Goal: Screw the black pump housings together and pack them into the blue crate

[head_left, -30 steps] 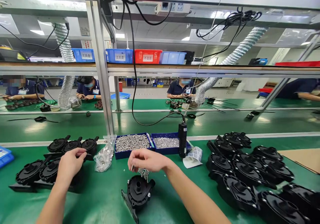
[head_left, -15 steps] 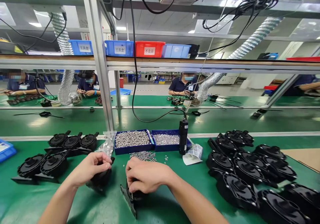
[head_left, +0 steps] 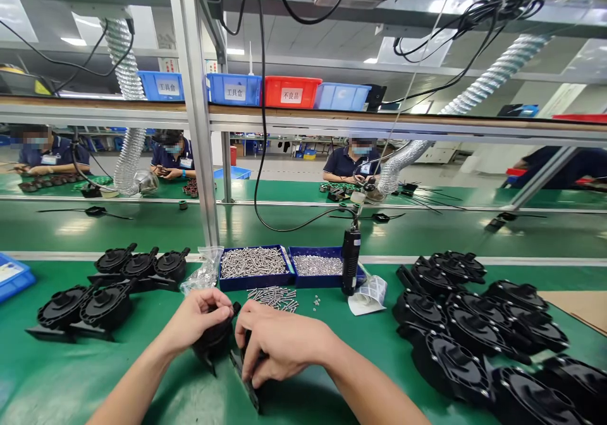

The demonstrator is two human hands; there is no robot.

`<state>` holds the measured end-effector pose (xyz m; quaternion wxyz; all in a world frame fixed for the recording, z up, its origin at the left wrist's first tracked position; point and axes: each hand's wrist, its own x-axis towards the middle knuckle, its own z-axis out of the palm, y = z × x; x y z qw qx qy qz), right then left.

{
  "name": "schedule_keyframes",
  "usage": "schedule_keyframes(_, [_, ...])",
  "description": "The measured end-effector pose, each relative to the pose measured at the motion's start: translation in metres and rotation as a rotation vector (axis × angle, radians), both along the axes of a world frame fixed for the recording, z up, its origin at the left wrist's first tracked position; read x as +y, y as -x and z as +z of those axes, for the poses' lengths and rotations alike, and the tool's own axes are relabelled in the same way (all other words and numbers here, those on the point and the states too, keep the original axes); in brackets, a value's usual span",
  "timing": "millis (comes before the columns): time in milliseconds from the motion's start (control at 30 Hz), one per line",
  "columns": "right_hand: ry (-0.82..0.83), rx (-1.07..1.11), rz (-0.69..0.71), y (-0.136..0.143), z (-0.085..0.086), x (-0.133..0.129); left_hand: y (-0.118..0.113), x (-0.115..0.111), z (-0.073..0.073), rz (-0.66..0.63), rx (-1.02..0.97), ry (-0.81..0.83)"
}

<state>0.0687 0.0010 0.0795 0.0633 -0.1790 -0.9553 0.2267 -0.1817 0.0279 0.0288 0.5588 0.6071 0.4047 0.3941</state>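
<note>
My left hand (head_left: 202,320) is closed on a round black plastic housing (head_left: 215,343), its fingers pinched at the top edge. Just to the right, my right hand (head_left: 284,343) curls over a second black housing (head_left: 245,384), which stands tilted with its flat foot plate facing left. That hand covers most of this second part. The two housings are close together above the green mat. Beyond the hands lie loose metal screws (head_left: 275,298) and a few tiny nuts (head_left: 316,301). A black electric screwdriver (head_left: 351,262) hangs upright on a cable behind them.
Blue trays of screws (head_left: 256,282) and small nuts (head_left: 315,281) stand at the back, beside a clear plastic bag (head_left: 203,270). Several black housings (head_left: 105,308) sit left; many assembled ones (head_left: 467,324) crowd the right. A metal post (head_left: 196,109) rises behind; co-workers sit opposite.
My left hand has moved right with its housing, closer to the other one. My right hand's fingers have shifted lower over its housing. The whole view has moved slightly.
</note>
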Motion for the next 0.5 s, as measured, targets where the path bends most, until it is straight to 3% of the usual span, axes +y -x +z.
schedule_keyframes(67, [0.064,0.039,-0.012,-0.007,0.007,0.006,-0.009,0.000,-0.007,0.105,-0.137,0.069])
schedule_keyframes(133, [0.114,0.107,-0.119,-0.015,0.017,0.019,-0.015,0.000,-0.012,0.218,-0.260,0.149])
schedule_keyframes(267, [-0.013,0.072,-0.668,-0.022,0.027,0.066,-0.016,0.006,-0.014,0.348,-0.383,0.196])
schedule_keyframes(367, [-0.080,-0.031,-0.871,-0.020,0.016,0.103,-0.009,0.017,-0.017,0.421,-0.388,0.199])
schedule_keyframes(500, [-0.088,-0.115,-0.918,-0.012,-0.007,0.127,-0.008,0.029,-0.031,0.486,-0.365,0.248])
